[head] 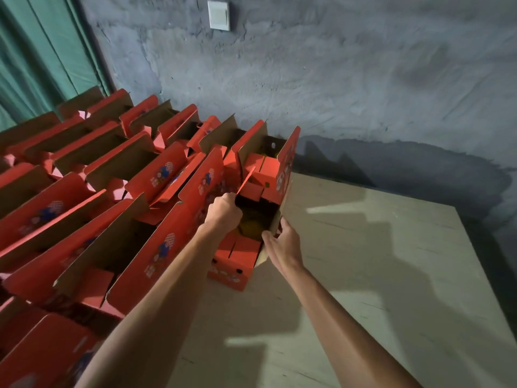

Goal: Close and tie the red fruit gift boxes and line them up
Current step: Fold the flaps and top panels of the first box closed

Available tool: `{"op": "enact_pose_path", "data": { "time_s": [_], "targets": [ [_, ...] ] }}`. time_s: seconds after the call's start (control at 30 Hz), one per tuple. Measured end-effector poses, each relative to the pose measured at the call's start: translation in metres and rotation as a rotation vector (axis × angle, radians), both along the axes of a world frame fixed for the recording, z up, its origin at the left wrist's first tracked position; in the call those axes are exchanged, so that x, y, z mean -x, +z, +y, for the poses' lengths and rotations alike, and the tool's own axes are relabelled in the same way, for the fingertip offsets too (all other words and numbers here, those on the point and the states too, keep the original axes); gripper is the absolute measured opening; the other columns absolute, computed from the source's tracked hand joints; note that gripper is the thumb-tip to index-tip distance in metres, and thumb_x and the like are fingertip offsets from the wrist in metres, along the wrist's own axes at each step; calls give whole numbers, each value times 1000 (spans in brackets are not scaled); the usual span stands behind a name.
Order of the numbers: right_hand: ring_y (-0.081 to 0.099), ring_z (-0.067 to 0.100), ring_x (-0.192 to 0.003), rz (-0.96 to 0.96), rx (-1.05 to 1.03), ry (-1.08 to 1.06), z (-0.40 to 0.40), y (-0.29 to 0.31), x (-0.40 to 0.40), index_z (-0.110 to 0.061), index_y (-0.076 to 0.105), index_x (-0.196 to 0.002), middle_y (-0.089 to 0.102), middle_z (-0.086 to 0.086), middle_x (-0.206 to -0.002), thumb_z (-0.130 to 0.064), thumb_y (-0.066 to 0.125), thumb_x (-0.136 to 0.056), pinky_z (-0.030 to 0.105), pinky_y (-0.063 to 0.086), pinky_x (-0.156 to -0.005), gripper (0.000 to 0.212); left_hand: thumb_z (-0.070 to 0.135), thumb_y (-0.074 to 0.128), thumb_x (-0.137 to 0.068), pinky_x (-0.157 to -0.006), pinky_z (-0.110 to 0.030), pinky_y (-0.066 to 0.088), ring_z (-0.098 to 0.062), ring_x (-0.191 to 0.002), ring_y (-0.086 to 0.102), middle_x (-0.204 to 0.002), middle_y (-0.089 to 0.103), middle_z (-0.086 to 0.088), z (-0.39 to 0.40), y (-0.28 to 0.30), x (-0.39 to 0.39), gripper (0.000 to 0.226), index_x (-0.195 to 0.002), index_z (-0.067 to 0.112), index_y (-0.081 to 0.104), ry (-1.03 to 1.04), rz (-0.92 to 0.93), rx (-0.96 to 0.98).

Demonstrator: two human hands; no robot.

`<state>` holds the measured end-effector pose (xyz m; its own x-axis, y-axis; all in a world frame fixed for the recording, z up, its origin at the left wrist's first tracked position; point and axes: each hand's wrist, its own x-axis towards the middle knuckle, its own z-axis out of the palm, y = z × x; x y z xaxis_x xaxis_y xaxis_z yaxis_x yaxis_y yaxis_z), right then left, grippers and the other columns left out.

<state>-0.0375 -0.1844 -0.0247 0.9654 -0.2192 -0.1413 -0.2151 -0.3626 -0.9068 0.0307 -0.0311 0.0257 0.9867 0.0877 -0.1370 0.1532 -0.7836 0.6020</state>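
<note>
An open red fruit gift box (237, 264) stands at the right end of the rows, its long flaps upright and yellow fruit showing in its dark inside. My left hand (223, 212) reaches over the box's left side and pinches a thin red ribbon (246, 180) that runs up and away. My right hand (282, 245) holds the edge of the box's right cardboard flap (275, 222), fingers curled on it. Another open red box (268, 163) stands just behind it.
Several rows of open red gift boxes (98, 191) fill the left half of the view, flaps up. A pale wooden board (391, 261) lies to the right. A grey concrete wall (335, 79) with a switch plate (218, 15) stands behind, a green curtain (36, 51) at the left.
</note>
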Motion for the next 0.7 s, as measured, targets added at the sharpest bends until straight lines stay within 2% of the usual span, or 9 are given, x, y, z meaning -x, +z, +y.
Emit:
{"op": "enact_pose_path", "data": {
  "time_s": [0.07,0.1,0.2,0.27,0.33,0.4,0.43,0.57,0.7],
  "targets": [
    [56,19,-131,9,7,-15,-11,-1,25,-10,36,-156,54,6,-148,-21,61,-89,28,48,-106,72,7,45,-86,-83,-41,52,-39,-98,61,-108,64,-16,-4,-4,19,35,-114,15,64,-2,25,-6],
    [60,20,-125,7,18,-14,-15,-2,38,-10,38,-155,57,8,-145,-21,60,-89,29,51,-104,70,7,46,-85,-80,-39,50,-40,-99,60,-109,64,-16,-6,-8,29,37,-116,15,64,5,37,-9],
    [58,32,-129,9,37,-20,-26,-1,77,-7,39,-153,55,16,-146,-20,58,-91,46,51,-105,66,7,48,-82,-78,-36,45,-44,-102,61,-105,61,-16,-14,-21,58,43,-122,13,64,21,54,-1],
    [57,33,-129,-3,47,-23,-34,2,100,-6,43,-150,56,18,-144,-19,57,-90,48,51,-105,63,8,49,-84,-78,-35,45,-44,-103,62,-105,61,-18,-24,-23,79,39,-120,8,62,24,65,13],
    [61,28,-124,-4,48,-49,-44,5,122,-6,42,-152,58,14,-143,-17,58,-90,41,52,-104,65,8,51,-86,-78,-35,44,-44,-106,62,-108,62,-21,-36,-22,97,34,-118,4,61,26,76,31],
    [66,18,-108,-17,37,-86,-53,8,147,-9,48,-148,64,7,-133,-14,58,-88,26,56,-91,61,8,52,-85,-76,-33,43,-42,-102,63,-97,58,-15,-49,-18,118,34,-117,8,64,-9,78,38],
    [67,17,-102,-27,34,-104,-58,9,159,-11,53,-143,67,6,-127,-13,58,-87,23,56,-85,57,8,51,-84,-76,-33,43,-40,-98,62,-95,57,-12,-54,-16,129,35,-116,11,66,-38,80,42],
    [65,12,-78,-72,4,-193,-77,7,208,-16,64,-121,73,5,-102,-11,58,-81,24,50,-67,41,7,49,-82,-78,-33,47,-40,-101,63,-108,67,-17,-78,-13,169,37,-111,18,69,-163,83,68],
    [63,-2,-64,-101,-52,-296,-86,3,252,-14,62,-125,71,-3,-98,-9,60,-81,14,48,-53,45,6,49,-84,-79,-32,48,-39,-103,64,-108,68,-14,-105,-11,201,42,-117,20,70,-267,72,58]
  ]
}}
